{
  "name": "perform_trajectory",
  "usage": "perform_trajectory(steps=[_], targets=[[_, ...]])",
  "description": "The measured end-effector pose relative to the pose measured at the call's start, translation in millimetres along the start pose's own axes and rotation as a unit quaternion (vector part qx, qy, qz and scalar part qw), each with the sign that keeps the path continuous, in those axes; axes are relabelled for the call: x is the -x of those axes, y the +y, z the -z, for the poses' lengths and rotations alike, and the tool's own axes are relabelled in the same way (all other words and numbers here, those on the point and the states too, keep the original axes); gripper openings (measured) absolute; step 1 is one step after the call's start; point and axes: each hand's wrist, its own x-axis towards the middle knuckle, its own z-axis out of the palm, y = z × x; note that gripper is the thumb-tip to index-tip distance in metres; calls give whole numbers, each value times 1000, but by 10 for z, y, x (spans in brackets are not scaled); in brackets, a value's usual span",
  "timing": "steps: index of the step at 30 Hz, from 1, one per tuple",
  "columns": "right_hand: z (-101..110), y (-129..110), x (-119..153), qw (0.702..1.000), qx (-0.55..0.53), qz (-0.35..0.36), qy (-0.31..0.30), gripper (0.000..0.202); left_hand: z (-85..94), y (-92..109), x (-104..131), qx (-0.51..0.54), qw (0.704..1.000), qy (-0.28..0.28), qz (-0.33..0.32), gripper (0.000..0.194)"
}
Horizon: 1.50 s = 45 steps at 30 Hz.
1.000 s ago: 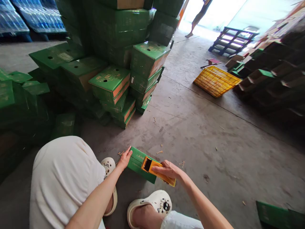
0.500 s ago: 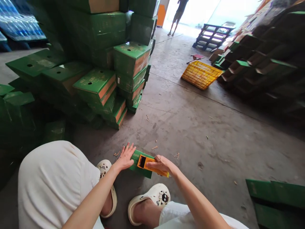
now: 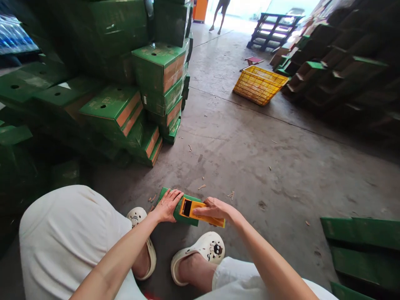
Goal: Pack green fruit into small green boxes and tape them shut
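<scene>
A small green cardboard box [image 3: 189, 221] rests on the floor between my feet. My left hand [image 3: 168, 205] lies on the left part of its top, fingers stretched out and flat, covering some of it. My right hand [image 3: 213, 209] is closed around an orange hand tool that looks like a carton stapler [image 3: 203, 213], with a dark rectangular opening near its front end. The stapler's front end sits over the right part of the box, close to my left fingertips. From this angle I cannot tell whether it touches the cardboard.
Stacked green cartons [image 3: 109, 106] rise at the left. A yellow plastic crate [image 3: 260, 85] tilts on the floor ahead, near dark pallets [image 3: 273, 31]. More boxes [image 3: 340, 71] line the right. Green cardboard pieces [image 3: 359, 237] lie at lower right. A person [image 3: 220, 16] stands far off.
My left hand has settled from spread fingers into a flatter rest on the box top. The stapler has shifted slightly right relative to the box. The whole view has tilted downward a little.
</scene>
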Motion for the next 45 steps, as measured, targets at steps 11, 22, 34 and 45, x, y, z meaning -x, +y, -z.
perform_trajectory(steps=[11, 22, 34, 45], targets=[[-47, 97, 100, 991, 98, -80, 37, 52, -41, 14, 12, -14, 1000, 2, 1, 125], [-51, -69, -43, 986, 105, -133, 12, 55, -158, 174, -16, -110, 991, -58, 40, 132], [-8, -101, 22, 988, 114, -99, -12, 49, -524, 519, -161, -173, 984, -8, 26, 138], [335, 596, 541, 980, 151, -124, -27, 51, -449, 571, -93, -152, 988, -10, 32, 143]])
